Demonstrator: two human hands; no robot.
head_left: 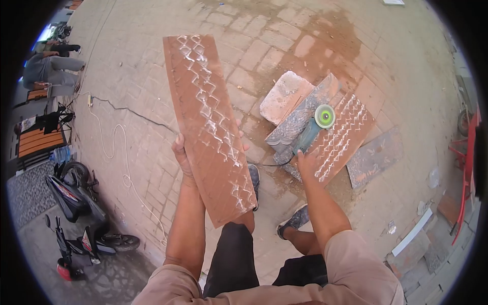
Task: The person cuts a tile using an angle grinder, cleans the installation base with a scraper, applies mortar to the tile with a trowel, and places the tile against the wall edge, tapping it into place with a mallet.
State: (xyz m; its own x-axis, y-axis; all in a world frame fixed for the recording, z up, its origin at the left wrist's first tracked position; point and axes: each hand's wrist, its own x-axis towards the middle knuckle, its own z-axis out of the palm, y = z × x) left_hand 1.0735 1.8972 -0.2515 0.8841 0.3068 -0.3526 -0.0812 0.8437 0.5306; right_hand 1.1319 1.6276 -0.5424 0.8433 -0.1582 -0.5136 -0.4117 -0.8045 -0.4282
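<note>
Fingers (179,146) round tile (208,122); fingers (301,156) round grinder (308,136)

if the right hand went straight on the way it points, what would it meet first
Most likely the angle grinder, whose rear end the right hand seems to touch; beyond it lies a patterned tile strip, though depth is unclear.

The tile (209,122) hides the middle of the left hand (183,156), and the red wheelbarrow (469,152) is cut off at right.

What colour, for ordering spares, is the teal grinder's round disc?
The disc is green, pale-rimmed; head view.
</note>
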